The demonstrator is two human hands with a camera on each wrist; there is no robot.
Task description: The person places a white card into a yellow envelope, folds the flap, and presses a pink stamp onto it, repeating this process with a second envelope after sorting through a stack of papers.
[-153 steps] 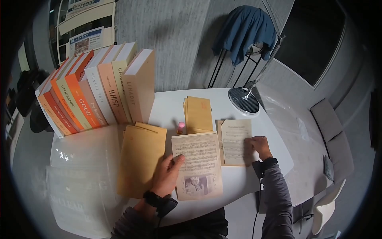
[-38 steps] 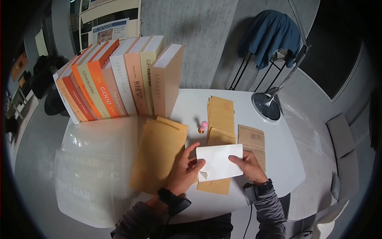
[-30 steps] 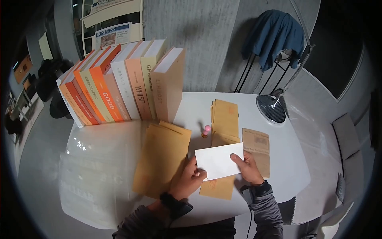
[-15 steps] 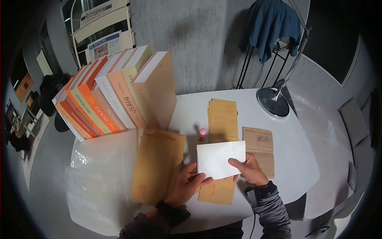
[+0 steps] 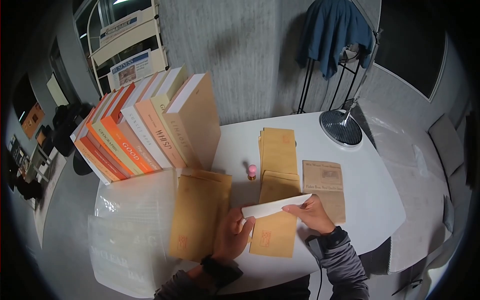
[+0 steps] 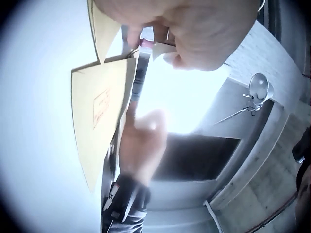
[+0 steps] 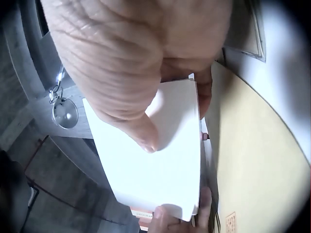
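A folded white paper [image 5: 272, 207] is held up between both hands, tilted nearly edge-on in the head view. My left hand [image 5: 233, 237] pinches its left end, thumb on the near side. At the right end my right hand [image 5: 315, 215] grips it, the thumb [image 7: 144, 138] lying flat on the white face in the right wrist view. Beneath the paper, a brown envelope with a red stamp [image 5: 272, 240] lies on the white table [image 5: 367, 210]. More brown envelopes [image 5: 279, 150] lie behind it, beside a pink-handled stamp [image 5: 252, 172].
Large brown envelopes [image 5: 200, 215] lie left of the hands, next to clear plastic bags [image 5: 127, 235]. A row of upright books [image 5: 150, 127] stands at the back left. On the right are a printed brown booklet [image 5: 323, 200] and, farther back, a round lamp base [image 5: 341, 128].
Since five seconds ago, the sheet-music page near my left hand is gone from view and both hands hold folded white paper. Over the last half second, the paper has tipped nearly edge-on and lowered slightly.
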